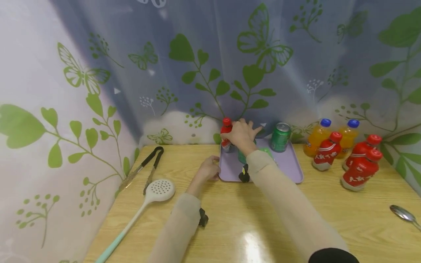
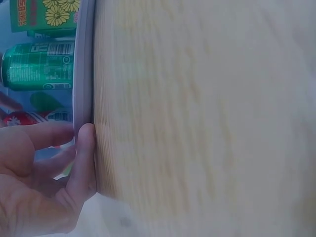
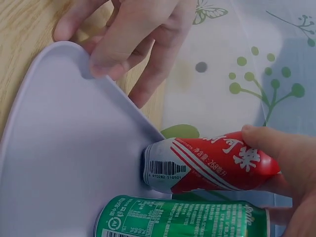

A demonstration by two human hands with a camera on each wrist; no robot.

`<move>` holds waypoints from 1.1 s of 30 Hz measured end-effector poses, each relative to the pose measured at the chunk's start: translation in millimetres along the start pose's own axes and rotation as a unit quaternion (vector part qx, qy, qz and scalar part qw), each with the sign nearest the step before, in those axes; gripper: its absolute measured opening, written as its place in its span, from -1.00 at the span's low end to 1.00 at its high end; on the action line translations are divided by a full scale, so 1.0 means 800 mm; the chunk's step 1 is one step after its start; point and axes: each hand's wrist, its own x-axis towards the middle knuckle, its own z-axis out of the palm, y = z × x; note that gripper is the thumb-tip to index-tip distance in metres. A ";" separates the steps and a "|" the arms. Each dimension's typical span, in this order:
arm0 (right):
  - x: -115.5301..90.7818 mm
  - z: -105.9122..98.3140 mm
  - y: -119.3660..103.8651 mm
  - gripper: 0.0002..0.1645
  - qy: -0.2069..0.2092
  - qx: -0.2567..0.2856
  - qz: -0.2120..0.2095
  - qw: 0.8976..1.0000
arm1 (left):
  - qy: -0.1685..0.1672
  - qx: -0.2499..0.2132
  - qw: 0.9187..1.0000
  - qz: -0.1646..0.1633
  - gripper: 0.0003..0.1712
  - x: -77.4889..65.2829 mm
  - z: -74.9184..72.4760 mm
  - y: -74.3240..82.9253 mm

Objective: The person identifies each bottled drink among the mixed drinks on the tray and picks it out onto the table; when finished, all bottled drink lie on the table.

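Observation:
A lilac tray (image 1: 230, 166) lies on the wooden table. At its left edge my left hand (image 1: 208, 170) pinches the rim, with the thumb inside and fingers outside in the right wrist view. My right hand (image 1: 242, 135) grips the upper part of a red bottle (image 3: 212, 163), which stands in the tray's back left corner. Beside that bottle is a green soda can (image 3: 177, 219), mostly hidden behind the right hand in the head view. Another green can (image 1: 281, 137) stands at the tray's back right. A green box with yellow flowers (image 2: 52, 15) shows in the left wrist view.
Right of the tray stand orange drink bottles (image 1: 317, 138) with blue caps and several red bottles (image 1: 360, 170). A spoon (image 1: 402, 213) lies at the far right. Tongs (image 1: 149, 164) and a white slotted skimmer (image 1: 159, 190) lie on the left. A patterned curtain (image 1: 204, 73) hangs behind.

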 end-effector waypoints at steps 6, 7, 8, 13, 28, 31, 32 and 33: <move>-0.006 -0.017 -0.006 -0.29 0.031 0.037 -0.025 0.999 | -0.004 -0.001 1.000 0.006 -0.21 -0.001 -0.001 0.002; -0.008 -0.022 -0.008 -0.30 0.036 0.044 -0.029 0.998 | -0.003 -0.001 1.000 0.007 -0.21 0.000 0.000 0.001; -0.010 -0.027 -0.010 -0.29 0.040 0.052 -0.035 0.997 | -0.003 -0.002 1.000 0.008 -0.20 0.001 0.000 0.001; -0.021 -0.050 -0.015 -0.33 0.052 0.090 -0.063 0.993 | -0.002 -0.001 1.000 0.011 -0.18 0.003 0.000 -0.001; -0.062 -0.103 -0.013 -0.28 0.061 0.211 -0.130 0.967 | -0.004 0.000 1.000 0.011 -0.18 0.006 0.002 -0.006; -0.067 -0.112 -0.008 -0.26 0.062 0.246 -0.126 0.959 | -0.005 0.000 1.000 0.008 -0.19 0.005 0.000 -0.004; -0.069 -0.115 -0.007 -0.25 0.061 0.258 -0.122 0.956 | -0.005 0.000 1.000 0.006 -0.19 0.004 0.000 -0.003; -0.071 -0.118 -0.005 -0.25 0.061 0.268 -0.119 0.954 | -0.005 0.000 1.000 0.004 -0.19 0.003 0.000 -0.002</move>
